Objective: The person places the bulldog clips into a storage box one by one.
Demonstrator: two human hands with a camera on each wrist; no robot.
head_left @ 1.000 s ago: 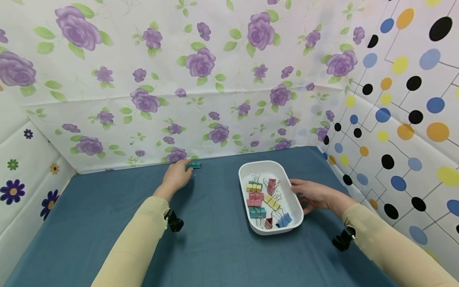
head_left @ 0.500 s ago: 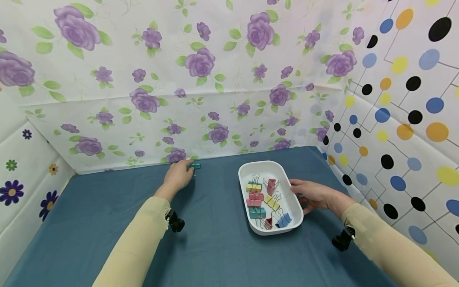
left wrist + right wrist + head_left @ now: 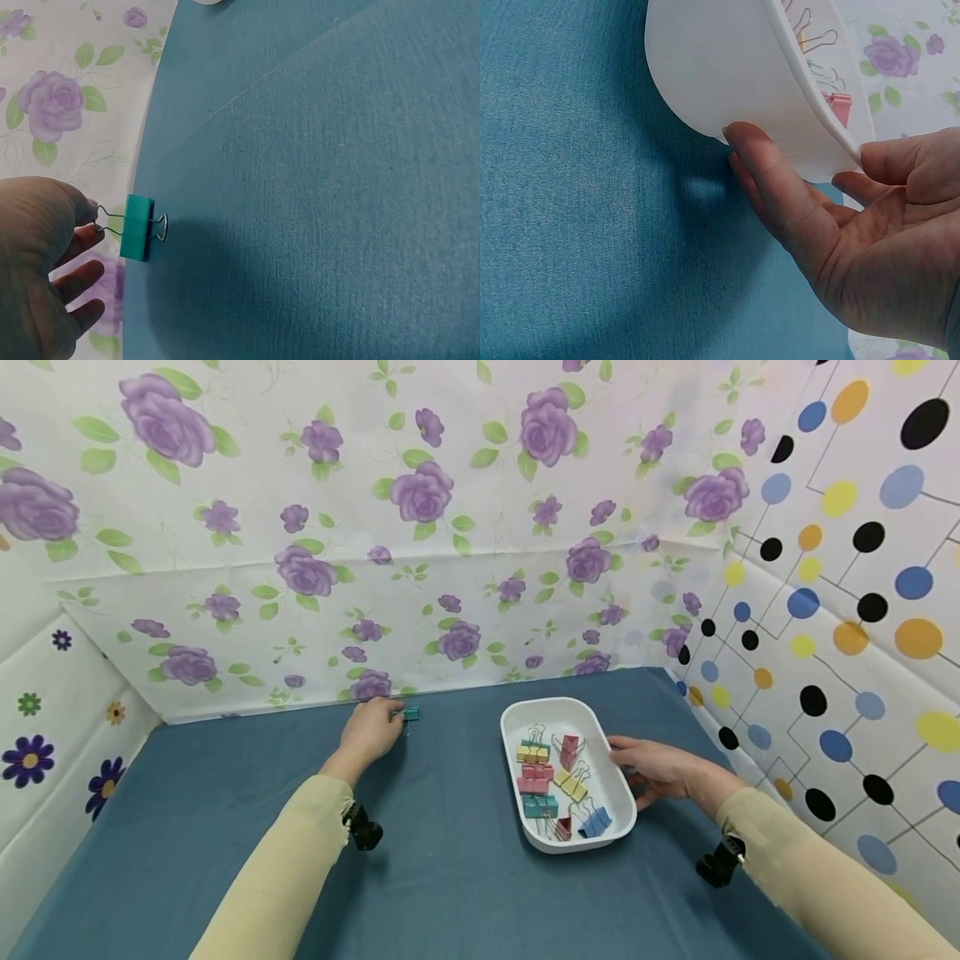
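My left hand is at the back edge of the table, pinching one wire handle of a teal binder clip between thumb and finger. The clip's other handle points away from the hand, and its body sits close over the cloth by the wall. On the right, my right hand holds the side of a white tray, with digits on the rim and against the lower outer wall. Inside the tray lie several binder clips, among them a blue one, a yellow one and a red one.
A blue cloth covers the table. Behind it rises a wall sheet with purple flowers, and a dotted sheet stands at the right. A black camera is strapped to each wrist.
The teal binder clip has shifted slightly toward me along with my left fingers. My right hand and the tray stay where they were.
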